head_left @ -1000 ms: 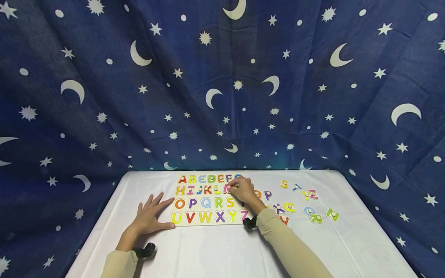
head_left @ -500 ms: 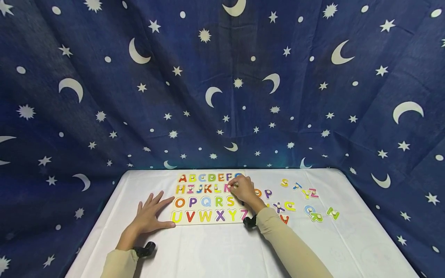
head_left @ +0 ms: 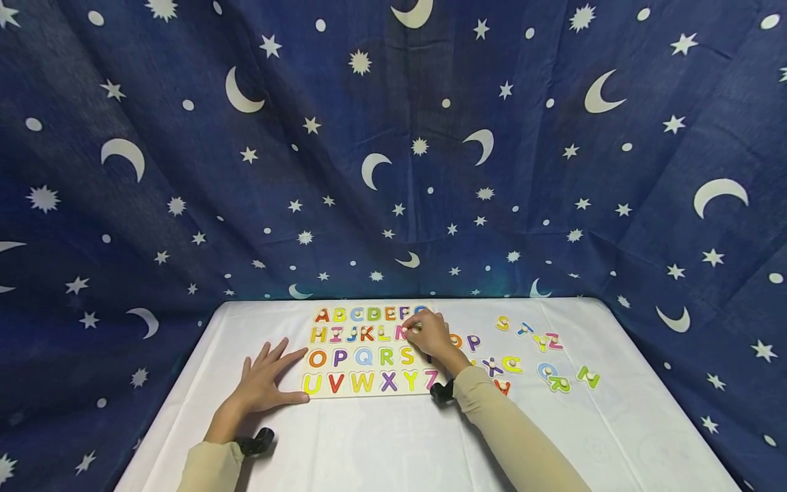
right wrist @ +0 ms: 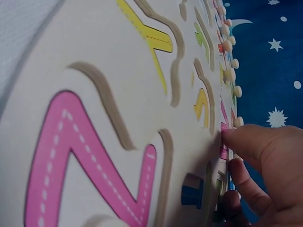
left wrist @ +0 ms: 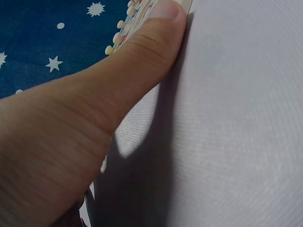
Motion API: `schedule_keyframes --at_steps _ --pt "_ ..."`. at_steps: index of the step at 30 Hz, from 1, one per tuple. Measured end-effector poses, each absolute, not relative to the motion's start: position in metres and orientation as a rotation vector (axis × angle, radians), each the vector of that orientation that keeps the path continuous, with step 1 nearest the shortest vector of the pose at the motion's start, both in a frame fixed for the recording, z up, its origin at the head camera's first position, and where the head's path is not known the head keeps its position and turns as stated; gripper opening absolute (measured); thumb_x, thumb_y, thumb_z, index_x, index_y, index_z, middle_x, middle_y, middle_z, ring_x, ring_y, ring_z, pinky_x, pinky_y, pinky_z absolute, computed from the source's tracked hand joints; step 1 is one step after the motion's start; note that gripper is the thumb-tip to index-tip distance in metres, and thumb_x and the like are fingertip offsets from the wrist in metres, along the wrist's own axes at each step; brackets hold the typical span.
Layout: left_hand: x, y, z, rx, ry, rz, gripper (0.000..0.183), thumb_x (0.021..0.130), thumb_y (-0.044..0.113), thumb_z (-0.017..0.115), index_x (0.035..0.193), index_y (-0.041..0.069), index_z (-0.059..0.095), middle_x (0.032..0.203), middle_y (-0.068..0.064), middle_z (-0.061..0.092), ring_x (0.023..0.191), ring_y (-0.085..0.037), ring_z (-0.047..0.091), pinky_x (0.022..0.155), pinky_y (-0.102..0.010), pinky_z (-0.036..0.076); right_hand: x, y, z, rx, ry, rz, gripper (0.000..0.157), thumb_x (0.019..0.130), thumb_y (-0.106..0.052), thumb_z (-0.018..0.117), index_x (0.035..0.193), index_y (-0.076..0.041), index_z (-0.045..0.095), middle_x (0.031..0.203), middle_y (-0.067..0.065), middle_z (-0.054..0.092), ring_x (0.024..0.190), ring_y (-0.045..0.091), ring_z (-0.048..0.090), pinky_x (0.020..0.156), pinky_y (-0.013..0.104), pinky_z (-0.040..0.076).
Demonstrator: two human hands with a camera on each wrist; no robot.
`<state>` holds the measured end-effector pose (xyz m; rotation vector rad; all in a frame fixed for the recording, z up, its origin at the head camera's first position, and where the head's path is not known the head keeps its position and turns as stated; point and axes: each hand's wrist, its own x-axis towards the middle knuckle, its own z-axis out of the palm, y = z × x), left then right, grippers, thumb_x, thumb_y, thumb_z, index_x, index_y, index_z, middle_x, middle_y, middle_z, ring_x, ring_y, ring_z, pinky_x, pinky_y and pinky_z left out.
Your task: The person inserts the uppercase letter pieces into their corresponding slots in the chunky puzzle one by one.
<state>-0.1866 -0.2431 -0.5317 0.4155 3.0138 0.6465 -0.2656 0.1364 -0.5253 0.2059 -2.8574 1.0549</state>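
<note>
A wooden alphabet puzzle board (head_left: 369,395) lies on the white table. Knobbed letter pieces sit in its upper rows, while the lower two rows show bare printed recesses. My right hand (head_left: 432,338) is over the right end of the second row. Its thumb and fingers pinch a pink letter M piece (head_left: 399,333) at its place after the L; the fingers partly cover it. In the right wrist view the thumb touches that pink piece (right wrist: 224,142). My left hand (head_left: 261,383) is spread at the board's left side, thumb (left wrist: 161,35) against its lower corner.
Loose knobbed letters lie right of the board, including a purple P (head_left: 473,342), a yellow S (head_left: 503,323), a pink Z (head_left: 553,341) and a green N (head_left: 588,376). The blue Q (head_left: 546,371) and green R (head_left: 559,384) overlap. A star-patterned blue curtain (head_left: 393,171) hangs behind the table.
Both hands keep almost the same place, the right one on the pink M and the left at the board's edge. The head view has shifted slightly.
</note>
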Motion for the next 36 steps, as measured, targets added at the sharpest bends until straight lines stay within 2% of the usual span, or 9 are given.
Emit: schedule_keyframes --at_steps 5,8,11,17,22,25,29,36 --pt "-0.186 -0.242 -0.531 0.401 3.007 0.650 0.105 0.061 0.073 0.085 0.149 0.024 0.055 0.163 -0.025 0.031 0.149 -0.059 0.013 0.111 -0.083 0.003 -0.267 0.144 -0.520 0.338 -2.832 1.161 0.027 0.088 -0.017 0.083 0.114 -0.013 0.077 0.108 0.003 0.073 0.106 0.028 0.059 0.099 0.054 0.042" --pt "-0.186 -0.241 -0.532 0.390 2.998 0.651 0.106 0.061 0.073 0.085 0.150 0.024 0.055 0.164 -0.025 0.030 0.150 -0.058 0.013 0.111 -0.083 0.003 -0.265 0.152 -0.516 0.411 -2.799 1.247 0.033 0.088 -0.014 0.082 0.119 -0.010 0.074 0.112 0.006 0.071 0.107 0.027 0.063 0.102 0.050 0.047" --pt "-0.186 -0.240 -0.533 0.385 2.995 0.653 0.107 0.060 0.074 0.085 0.150 0.024 0.055 0.164 -0.025 0.030 0.150 -0.058 0.012 0.111 -0.083 0.002 -0.262 0.164 -0.512 0.445 -2.776 1.328 0.034 0.089 -0.013 0.082 0.121 -0.009 0.072 0.115 0.009 0.070 0.105 0.028 0.065 0.097 0.047 0.053" --pt "-0.186 -0.240 -0.533 0.396 3.003 0.658 0.106 0.061 0.073 0.085 0.149 0.024 0.055 0.164 -0.025 0.030 0.150 -0.059 0.013 0.111 -0.083 0.002 -0.247 0.199 -0.501 0.456 -2.776 1.317 0.041 0.091 -0.017 0.080 0.129 -0.008 0.068 0.117 0.012 0.069 0.099 0.030 0.064 0.088 0.047 0.055" --pt "-0.184 -0.242 -0.532 0.384 2.999 0.653 0.106 0.061 0.073 0.085 0.149 0.024 0.055 0.164 -0.025 0.030 0.149 -0.059 0.013 0.110 -0.083 0.002 -0.233 0.240 -0.496 0.445 -2.769 1.203 0.042 0.090 -0.019 0.081 0.129 -0.009 0.068 0.116 0.011 0.070 0.098 0.028 0.065 0.085 0.045 0.056" --pt "-0.184 -0.242 -0.531 0.379 3.000 0.653 0.106 0.060 0.073 0.086 0.149 0.023 0.055 0.163 -0.026 0.030 0.149 -0.060 0.013 0.110 -0.084 0.002 -0.223 0.269 -0.494 0.432 -2.740 1.164 0.041 0.090 -0.017 0.081 0.127 -0.007 0.068 0.117 0.015 0.071 0.099 0.031 0.066 0.087 0.050 0.055" --pt "-0.184 -0.242 -0.532 0.387 3.001 0.647 0.106 0.060 0.073 0.085 0.149 0.023 0.055 0.163 -0.026 0.030 0.149 -0.060 0.014 0.110 -0.084 0.003 -0.207 0.309 -0.491 0.359 -2.725 1.085 0.040 0.090 -0.016 0.081 0.126 -0.007 0.068 0.116 0.017 0.071 0.099 0.035 0.066 0.086 0.053 0.055" --pt "-0.185 -0.241 -0.532 0.398 3.002 0.636 0.106 0.061 0.073 0.085 0.150 0.023 0.055 0.163 -0.026 0.030 0.149 -0.060 0.013 0.110 -0.084 0.003 -0.179 0.365 -0.490 0.174 -2.739 0.994 0.040 0.092 -0.021 0.080 0.128 -0.007 0.067 0.115 0.018 0.071 0.099 0.036 0.066 0.083 0.051 0.055"
